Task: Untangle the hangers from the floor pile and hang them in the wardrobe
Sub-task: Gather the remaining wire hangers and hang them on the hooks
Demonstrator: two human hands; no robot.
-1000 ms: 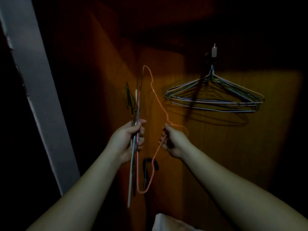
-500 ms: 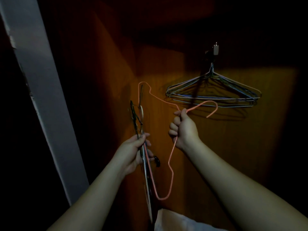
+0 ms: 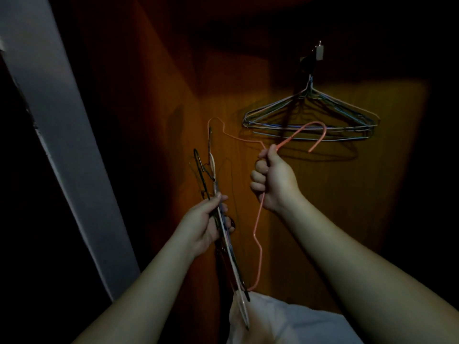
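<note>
My right hand grips a pink wire hanger at its neck. The hanger's hook points up and right, just below several wire hangers that hang from a small metal hook on the wardrobe's back wall. My left hand holds a bundle of dark and pale wire hangers edge-on, lower and to the left. The pink hanger's lower corner lies close to the bundle near its bottom; I cannot tell whether they touch.
The wardrobe interior is orange-brown wood, lit only in the middle and dark around. A pale grey door edge or frame slants down the left side. White cloth shows at the bottom edge.
My right hand has shifted from the pink hanger's side to its neck and turned it, so the hook now points toward the hung hangers. My left hand and the bundle dropped lower.
</note>
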